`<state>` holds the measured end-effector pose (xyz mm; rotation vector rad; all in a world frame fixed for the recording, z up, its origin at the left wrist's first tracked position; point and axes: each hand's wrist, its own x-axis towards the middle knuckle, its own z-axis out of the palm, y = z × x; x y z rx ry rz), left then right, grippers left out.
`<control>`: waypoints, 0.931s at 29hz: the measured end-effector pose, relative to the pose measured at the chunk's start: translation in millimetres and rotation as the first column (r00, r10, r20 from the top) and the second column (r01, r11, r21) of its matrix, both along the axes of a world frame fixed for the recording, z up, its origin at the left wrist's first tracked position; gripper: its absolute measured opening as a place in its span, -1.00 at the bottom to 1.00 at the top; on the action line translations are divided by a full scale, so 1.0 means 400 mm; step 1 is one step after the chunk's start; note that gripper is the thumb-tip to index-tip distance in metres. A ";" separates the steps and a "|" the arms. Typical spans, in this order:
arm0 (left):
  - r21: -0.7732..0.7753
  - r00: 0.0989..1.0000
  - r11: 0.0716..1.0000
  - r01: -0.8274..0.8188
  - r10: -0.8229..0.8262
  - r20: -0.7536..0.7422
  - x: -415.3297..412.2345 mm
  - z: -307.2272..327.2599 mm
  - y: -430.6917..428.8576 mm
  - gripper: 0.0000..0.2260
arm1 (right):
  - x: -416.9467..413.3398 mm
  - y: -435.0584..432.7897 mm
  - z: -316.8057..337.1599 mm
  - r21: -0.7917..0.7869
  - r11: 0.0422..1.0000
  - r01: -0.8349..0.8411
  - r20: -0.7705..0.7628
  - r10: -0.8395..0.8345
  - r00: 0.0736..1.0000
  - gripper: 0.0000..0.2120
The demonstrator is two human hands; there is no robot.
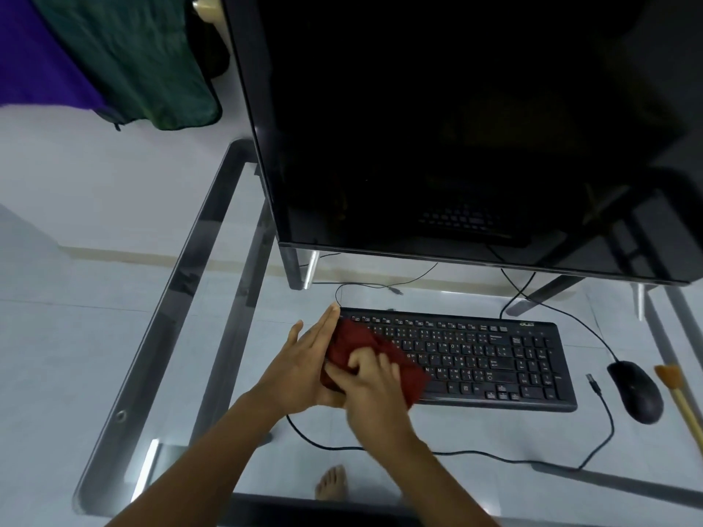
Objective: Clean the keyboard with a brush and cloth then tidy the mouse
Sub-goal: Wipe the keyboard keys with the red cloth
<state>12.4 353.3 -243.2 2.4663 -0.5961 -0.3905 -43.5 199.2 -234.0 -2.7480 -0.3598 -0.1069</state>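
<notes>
I see both hands meeting at lower centre of the frame, over the left end of the black keyboard [475, 359]. The red cloth [365, 355] is bunched between them and draped over the keyboard's left keys, its lower right corner hanging toward the front edge. My right hand [371, 386] is on top, fingers curled and clutching a fold of the cloth. My left hand [304, 359] lies flat and open along the cloth's left side, fingers stretched toward the keyboard's upper left corner, palm against the fabric; cannot tell if the thumb pinches it.

The keyboard sits on the glass desk [114, 374], centre to right of the frame, below the dark monitor [456, 127]. The black mouse [635, 389] rests just right of the keyboard, well apart from both hands. The brush [681, 397], tan bristles and pale wooden handle, lies just right of the mouse at the right edge, untouched.

A black cable [456, 452] runs along the desk in front of the keyboard, ending in a loose plug [591, 379] between keyboard and mouse. A bare foot [331, 483] shows through the glass at bottom centre. Purple and green fabric [114, 58] hangs at upper left.
</notes>
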 end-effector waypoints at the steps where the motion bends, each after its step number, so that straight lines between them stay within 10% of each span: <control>1: -0.004 1.000 1.000 -0.005 0.005 -0.006 0.001 0.001 0.002 0.27 | 0.015 -0.020 0.002 -0.006 1.000 -0.014 0.013 0.014 1.000 -0.45; 8: -0.030 1.000 0.999 -0.013 0.012 -0.017 0.002 -0.001 0.004 0.27 | 0.072 -0.218 0.000 0.083 0.833 0.546 0.015 -0.549 0.836 -0.51; 15: -0.049 1.000 0.999 -0.012 0.012 0.002 -0.002 -0.002 0.003 0.27 | 0.064 -0.042 0.018 -0.049 0.995 -0.087 0.018 0.088 0.996 -0.50; 21: -0.055 0.999 0.998 -0.034 0.031 -0.040 -0.003 -0.002 0.002 0.28 | 0.105 -0.148 0.012 0.021 0.927 0.374 -0.008 -0.373 0.928 -0.48; 24: -0.057 0.999 0.998 -0.025 0.024 -0.029 -0.006 -0.003 0.001 0.27 | 0.070 -0.015 0.038 0.147 0.960 0.240 -0.093 -0.228 0.969 -0.74; 27: -0.062 0.999 0.998 -0.026 0.023 -0.036 -0.006 0.000 0.002 0.26 | 0.077 -0.046 0.022 0.008 0.999 0.039 -0.001 -0.039 0.999 -0.48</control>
